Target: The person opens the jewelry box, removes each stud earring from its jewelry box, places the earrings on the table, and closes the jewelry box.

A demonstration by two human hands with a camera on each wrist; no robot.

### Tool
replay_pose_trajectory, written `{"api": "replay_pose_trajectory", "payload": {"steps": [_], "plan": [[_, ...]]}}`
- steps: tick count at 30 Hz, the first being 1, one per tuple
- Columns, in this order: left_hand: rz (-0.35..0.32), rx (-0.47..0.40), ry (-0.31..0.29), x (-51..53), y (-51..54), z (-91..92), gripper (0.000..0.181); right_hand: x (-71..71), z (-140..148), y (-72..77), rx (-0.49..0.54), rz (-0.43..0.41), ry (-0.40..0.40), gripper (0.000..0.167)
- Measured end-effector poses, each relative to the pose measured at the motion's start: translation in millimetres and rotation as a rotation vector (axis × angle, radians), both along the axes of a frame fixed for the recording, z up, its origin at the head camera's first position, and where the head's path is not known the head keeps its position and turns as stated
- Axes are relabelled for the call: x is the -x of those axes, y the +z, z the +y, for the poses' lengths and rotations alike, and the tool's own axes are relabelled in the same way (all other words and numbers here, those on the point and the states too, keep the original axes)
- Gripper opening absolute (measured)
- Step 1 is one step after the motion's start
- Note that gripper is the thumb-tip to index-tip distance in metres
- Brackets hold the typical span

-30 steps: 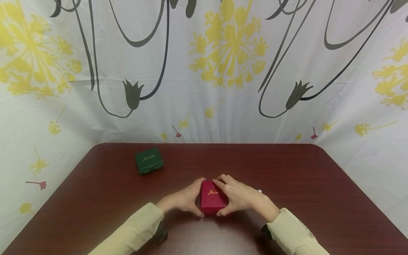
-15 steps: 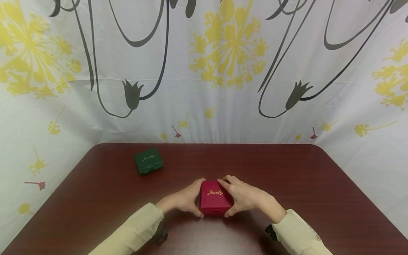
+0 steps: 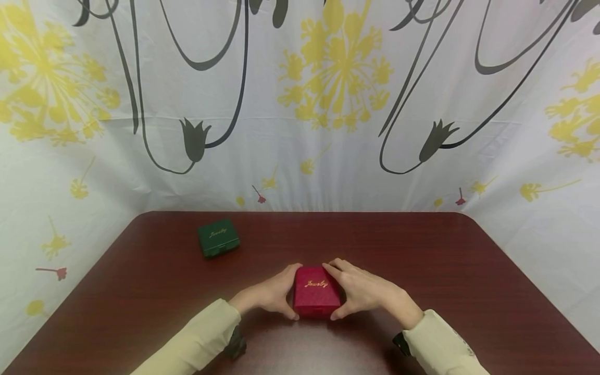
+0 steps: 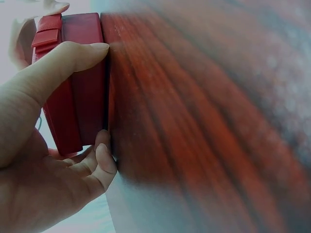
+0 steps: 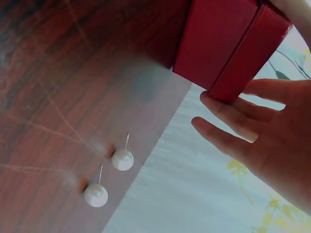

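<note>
A closed red box (image 3: 317,298) with gold lettering on its lid rests on the table between both hands. Around its left side the left hand (image 3: 270,292) grips it, thumb at the front; in the left wrist view that hand (image 4: 36,187) has its fingertips low on the box (image 4: 88,102). The right hand (image 3: 364,291) spans the box's right side, thumb at the front corner and a finger at the back. In the right wrist view, fingers of this hand (image 5: 279,131) touch the box (image 5: 218,41), one finger standing off it.
A closed green box (image 3: 219,238) lies at the back left of the dark red table (image 3: 398,237). Two pearl studs, one (image 5: 123,160) beside the other (image 5: 96,195), appear in the right wrist view. A patterned white curtain (image 3: 281,146) hangs behind.
Sliding slightly right, the right hand has uncovered the lid's lettering. It now hides the white bead that showed behind it in the head view. The left hand and red box have barely moved.
</note>
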State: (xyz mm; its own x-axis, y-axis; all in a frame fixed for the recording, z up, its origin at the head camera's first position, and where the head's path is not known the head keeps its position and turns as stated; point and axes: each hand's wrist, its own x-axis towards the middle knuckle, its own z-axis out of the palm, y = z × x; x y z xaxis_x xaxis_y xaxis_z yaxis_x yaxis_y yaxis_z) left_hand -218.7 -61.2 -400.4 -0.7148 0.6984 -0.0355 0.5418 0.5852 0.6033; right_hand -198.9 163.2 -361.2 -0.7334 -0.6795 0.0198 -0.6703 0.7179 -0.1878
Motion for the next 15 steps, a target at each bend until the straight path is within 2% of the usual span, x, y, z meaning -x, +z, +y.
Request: {"api": "replay_pose_trajectory", "payload": {"steps": [8,15], "plan": [[-0.01,-0.001,0.005,0.6,-0.9,0.1,0.1,-0.6,1.1,2.2,0.013,-0.008,0.001,0.091],[-0.016,0.008,0.011,-0.3,0.1,0.1,0.1,1.5,5.2,-2.1,0.058,-0.039,-0.007,0.092]]}}
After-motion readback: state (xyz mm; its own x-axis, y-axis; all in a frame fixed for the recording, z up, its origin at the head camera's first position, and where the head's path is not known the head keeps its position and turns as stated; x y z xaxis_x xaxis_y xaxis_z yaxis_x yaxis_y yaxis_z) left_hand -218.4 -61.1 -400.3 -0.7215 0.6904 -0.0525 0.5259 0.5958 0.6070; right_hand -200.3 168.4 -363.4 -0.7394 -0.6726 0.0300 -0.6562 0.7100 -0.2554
